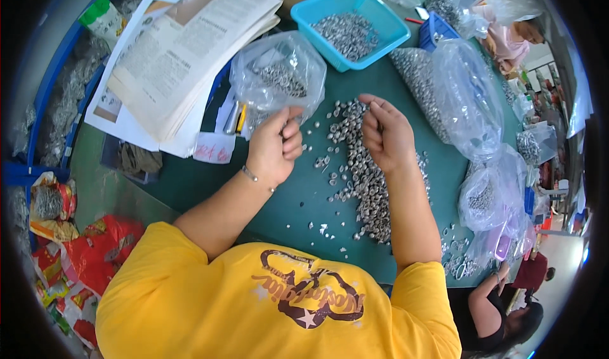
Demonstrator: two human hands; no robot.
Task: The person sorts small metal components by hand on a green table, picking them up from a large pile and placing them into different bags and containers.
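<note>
A heap of small silvery metal pieces, ring-like in shape (371, 200), spreads over the green tabletop (266, 200) between my forearms. My right hand (388, 135) hovers at the heap's far end, thumb and forefinger pinched and the other fingers curled. Whatever is in that pinch is too small to name. To the left, beside a clear plastic bag (279, 70) of similar pieces, my left hand (276, 142) is closed with its fingers folded in. Its grip hides anything inside. A metal bangle (250, 173) circles my left wrist.
Beyond the heap stands a light-blue basin (396, 34) of metal pieces. Stacked newspapers (184, 60) lie far left, near a yellow-and-black cutter (242, 118). Filled plastic bags (469, 99) line the right side. One person (510, 45) sits far right, another (485, 308) near right.
</note>
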